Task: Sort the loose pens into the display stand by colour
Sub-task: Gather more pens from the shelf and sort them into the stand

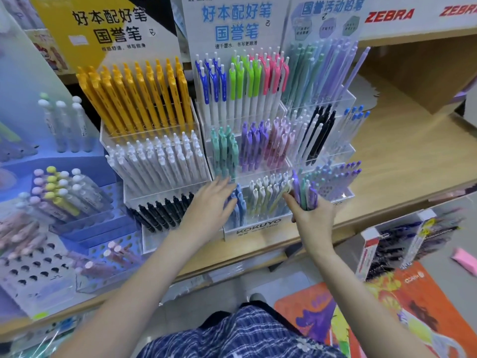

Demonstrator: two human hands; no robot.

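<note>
Right at the front edge of the wooden shelf point(402, 161) stands the tiered clear acrylic pen display stand point(254, 226), its rows grouped by colour. Her right hand point(313, 215) grips a small upright bunch of loose purple and teal pens point(304, 192), held just beside the stand's front right corner. Her left hand point(210, 202) is open, fingers spread flat, fingertips touching the light blue pens point(238, 202) in the front row, below the mint green pens point(224, 151).
</note>
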